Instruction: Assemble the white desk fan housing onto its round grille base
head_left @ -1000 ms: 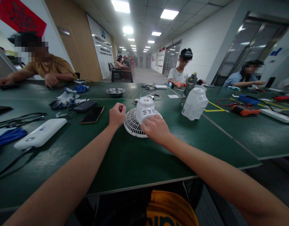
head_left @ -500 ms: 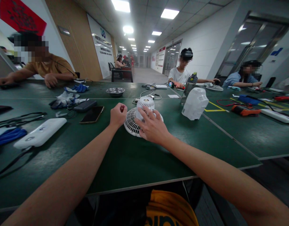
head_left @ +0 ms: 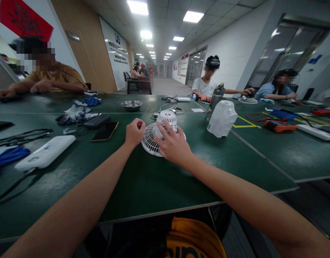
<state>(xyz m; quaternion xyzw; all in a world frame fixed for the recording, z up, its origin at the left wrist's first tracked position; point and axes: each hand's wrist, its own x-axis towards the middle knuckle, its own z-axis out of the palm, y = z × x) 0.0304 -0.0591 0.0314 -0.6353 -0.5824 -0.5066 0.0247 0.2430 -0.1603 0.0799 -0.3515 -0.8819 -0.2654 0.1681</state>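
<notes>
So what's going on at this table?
A person is handling a white fan part with bare hands. The right hand has its fingers spread over the vented housing, which sits on a round grille lying flat. The left hand is curled into a fist beside the grille; whether it holds anything can't be seen. A separate white shell stands to the right, a bottle behind it.

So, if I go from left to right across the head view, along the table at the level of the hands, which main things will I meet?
White oblong device, dark phone, left hand, white round grille, white plastic housing, orange-and-black device.
</notes>
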